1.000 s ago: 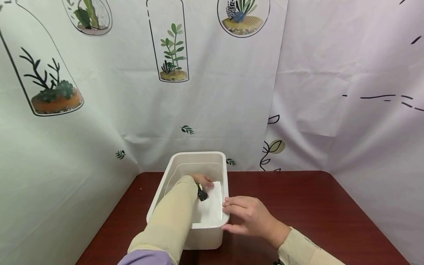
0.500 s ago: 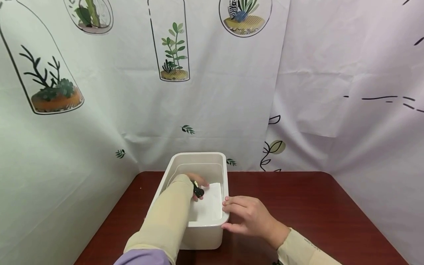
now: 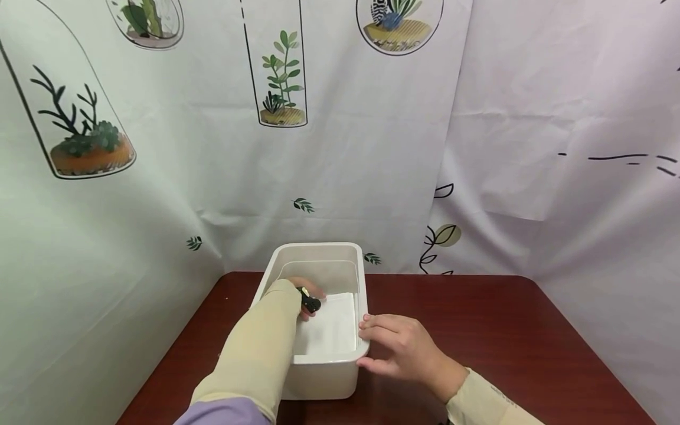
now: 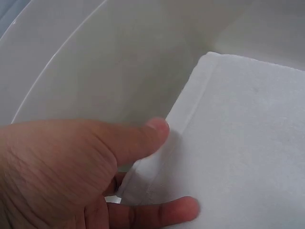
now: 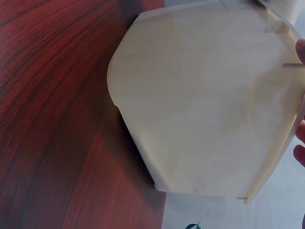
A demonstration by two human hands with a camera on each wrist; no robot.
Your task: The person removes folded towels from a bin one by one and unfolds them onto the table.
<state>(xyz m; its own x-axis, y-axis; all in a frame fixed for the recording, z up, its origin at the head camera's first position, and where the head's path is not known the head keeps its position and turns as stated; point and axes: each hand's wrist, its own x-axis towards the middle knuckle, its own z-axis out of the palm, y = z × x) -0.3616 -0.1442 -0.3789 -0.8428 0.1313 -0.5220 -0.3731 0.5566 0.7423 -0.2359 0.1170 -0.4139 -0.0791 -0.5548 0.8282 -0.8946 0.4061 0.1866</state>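
Note:
A white rectangular plastic bin (image 3: 319, 381) stands on the table, its open top facing up. Inside on its floor lies a folded white cloth (image 3: 336, 321). My left hand (image 3: 312, 287) reaches down into the bin at the cloth's left side. In the left wrist view the thumb lies along the edge of the cloth (image 4: 243, 129), one fairly straight finger rests on top, and another finger shows at the cloth's corner. My right hand (image 3: 401, 348) holds the bin's near right corner, fingers on the side rim and thumb at the front.
The dark red-brown table (image 3: 451, 313) extends to both sides of the bin. A white curtain (image 3: 350, 171) printed with plants in jars hangs close behind and along the sides. The bin's far end sits near that curtain.
My left hand has drawn back leftward across the cloth inside the bin, uncovering more of it. My right hand stays on the rim, and the bin has hardly moved.

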